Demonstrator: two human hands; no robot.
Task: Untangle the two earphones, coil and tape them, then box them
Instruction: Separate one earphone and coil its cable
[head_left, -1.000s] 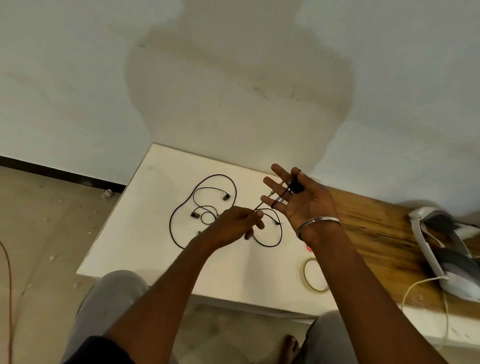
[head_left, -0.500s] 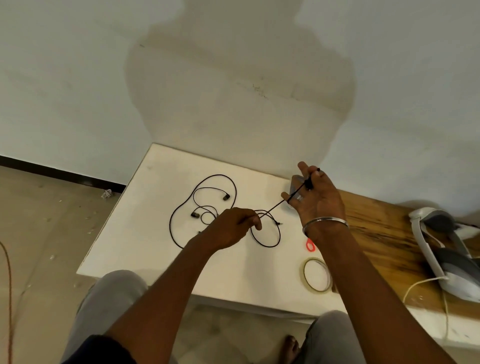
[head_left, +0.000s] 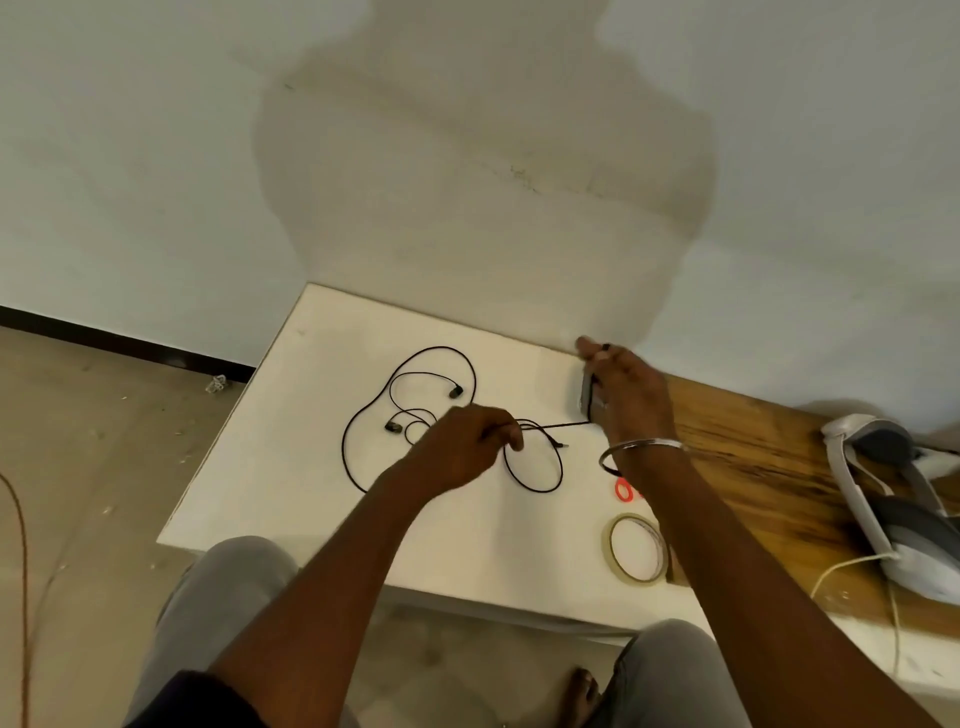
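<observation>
**Mia:** What are the hands doing?

**Sam:** The left hand (head_left: 467, 441) pinches the black cord (head_left: 563, 426) with bent fingers. The cord runs tight from there to the right hand (head_left: 631, 395) and goes round its fingers. That hand holds it, but I can't see the thumb.

**Mia:** Why so tight?

**Sam:** I think a tight cord makes neat rings. The right hand is like a spool, and the left hand feeds it.

**Mia:** Where's the rest of the cord?

**Sam:** It lies in a loose loop on the white table (head_left: 322, 415), just under the left hand's fingers.

**Mia:** And the other earphone (head_left: 456, 391)?

**Sam:** It lies flat past the left hand, away from the right hand. It looks pulled free, and not coiled yet.

**Mia:** Is there tape?

**Sam:** Yes, the tape roll (head_left: 608, 545) sits beside the right arm, close for later. I can't spot the box for sure.
</observation>
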